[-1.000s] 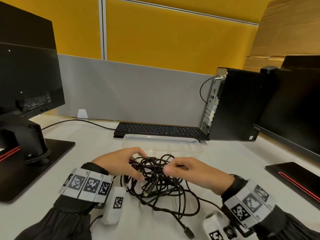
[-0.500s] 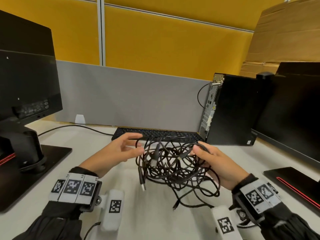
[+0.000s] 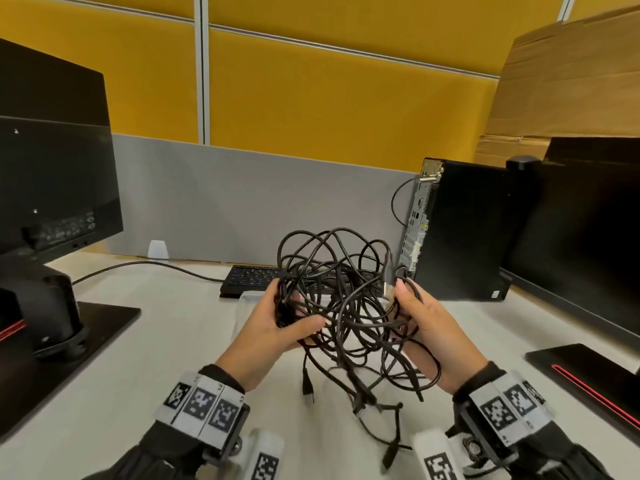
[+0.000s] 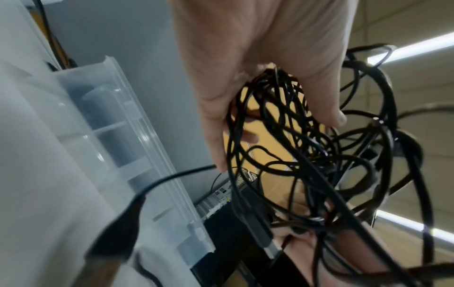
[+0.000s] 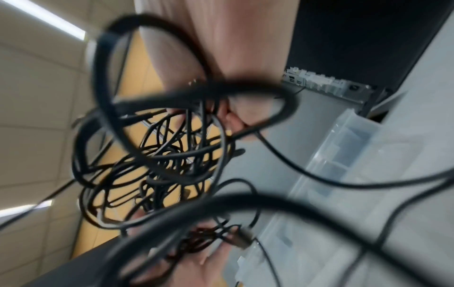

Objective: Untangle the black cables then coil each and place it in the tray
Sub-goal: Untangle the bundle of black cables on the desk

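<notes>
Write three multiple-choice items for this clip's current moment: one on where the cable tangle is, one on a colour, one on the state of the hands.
1. Where is the cable tangle?
A. Lying in the tray
B. Held up between both hands, above the desk
C. On the keyboard

2. What colour are the upper partition panels behind the desk?
A. Yellow
B. Blue
C. White

3. What are the hands doing?
A. Both lie flat on the desk
B. Only the right holds cable
C. Left hand and right hand both grip the tangle

Answers: 1 B, the loops hang between the hands with loose ends dangling; 2 A, yellow above a grey strip; 3 C, fingers of each hand curl around strands.
</notes>
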`<state>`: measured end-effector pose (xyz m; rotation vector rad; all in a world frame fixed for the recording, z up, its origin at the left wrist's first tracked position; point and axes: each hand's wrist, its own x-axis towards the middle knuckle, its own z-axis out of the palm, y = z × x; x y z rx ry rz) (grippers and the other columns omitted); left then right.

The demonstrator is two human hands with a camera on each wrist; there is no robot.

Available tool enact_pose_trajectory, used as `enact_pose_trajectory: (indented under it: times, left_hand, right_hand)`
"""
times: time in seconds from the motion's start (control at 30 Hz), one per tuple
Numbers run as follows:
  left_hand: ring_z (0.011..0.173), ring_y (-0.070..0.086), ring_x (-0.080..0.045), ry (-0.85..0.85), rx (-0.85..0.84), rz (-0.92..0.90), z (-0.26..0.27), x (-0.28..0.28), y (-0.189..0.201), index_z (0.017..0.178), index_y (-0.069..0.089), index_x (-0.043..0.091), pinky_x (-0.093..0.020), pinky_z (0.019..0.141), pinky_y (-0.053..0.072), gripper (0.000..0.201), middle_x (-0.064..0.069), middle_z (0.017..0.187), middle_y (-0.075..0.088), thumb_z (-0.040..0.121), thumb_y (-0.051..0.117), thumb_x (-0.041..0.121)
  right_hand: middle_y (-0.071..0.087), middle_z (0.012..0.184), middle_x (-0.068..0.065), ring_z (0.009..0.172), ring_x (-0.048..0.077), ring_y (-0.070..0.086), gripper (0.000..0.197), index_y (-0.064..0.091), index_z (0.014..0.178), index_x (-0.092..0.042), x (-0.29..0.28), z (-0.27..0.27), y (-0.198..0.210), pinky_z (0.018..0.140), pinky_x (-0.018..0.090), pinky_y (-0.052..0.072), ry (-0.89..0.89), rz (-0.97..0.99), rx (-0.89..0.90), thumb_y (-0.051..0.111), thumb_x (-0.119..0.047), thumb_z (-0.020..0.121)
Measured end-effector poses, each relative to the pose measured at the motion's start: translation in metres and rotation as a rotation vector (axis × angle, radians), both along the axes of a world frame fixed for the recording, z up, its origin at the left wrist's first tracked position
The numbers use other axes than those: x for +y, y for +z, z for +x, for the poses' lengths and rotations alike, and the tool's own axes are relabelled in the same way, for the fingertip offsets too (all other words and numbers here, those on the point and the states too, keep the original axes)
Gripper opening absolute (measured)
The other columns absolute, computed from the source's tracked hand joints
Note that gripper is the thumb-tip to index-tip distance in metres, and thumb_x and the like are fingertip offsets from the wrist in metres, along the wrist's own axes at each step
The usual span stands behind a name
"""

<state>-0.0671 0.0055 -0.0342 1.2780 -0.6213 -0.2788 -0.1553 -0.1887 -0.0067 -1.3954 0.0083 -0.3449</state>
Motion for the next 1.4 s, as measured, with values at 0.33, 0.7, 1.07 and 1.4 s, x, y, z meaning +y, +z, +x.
enact_pose_trajectory:
  times: [0.33,0.7,1.07,1.4]
  left_hand:
    - [0.066,0.061,-0.014,-0.018,-0.061,-0.153,0.0,0.001,-0.001,0.074,0.063,0.028,-0.027,0.065,0.054,0.032,0.006,0.063,0.059,0.05,0.079,0.015]
    - [0.053,0.056,-0.01,-0.011,-0.061,-0.158,0.012,0.012,0.006,0.076,0.048,0.002,-0.018,0.055,0.048,0.042,-0.005,0.06,0.048,0.049,0.079,0.009]
    - [0.055,0.062,-0.011,0.017,-0.064,-0.236,0.018,0.015,0.005,0.078,0.055,0.001,-0.019,0.054,0.05,0.016,0.0,0.058,0.062,0.073,0.058,-0.015]
    - [0.068,0.063,-0.017,0.028,-0.095,-0.263,0.021,0.018,0.003,0.082,0.06,-0.004,-0.028,0.067,0.052,0.034,-0.014,0.075,0.061,0.061,0.083,0.009]
  right_hand:
    - [0.058,0.079,0.004,0.067,0.013,0.054,0.019,0.056,0.086,-0.011,-0.009,-0.013,-0.006,0.064,0.028,0.045,0.079,0.306,0.065,0.047,-0.025,0.079]
    - [0.058,0.089,0.009,0.077,0.015,0.057,0.025,0.057,0.104,0.003,-0.009,-0.007,0.004,0.085,0.035,0.044,0.194,0.318,0.063,0.063,-0.008,0.082]
    - [0.066,0.082,0.005,0.07,0.009,0.059,0.051,0.072,0.096,-0.01,-0.001,-0.02,0.012,0.062,0.02,0.047,0.36,-0.067,0.062,0.089,-0.03,0.054]
    - [0.05,0.073,0.004,0.067,0.011,0.044,0.035,0.072,0.077,-0.019,0.01,-0.016,0.011,0.067,0.024,0.041,0.17,-0.169,0.02,0.084,-0.045,0.057]
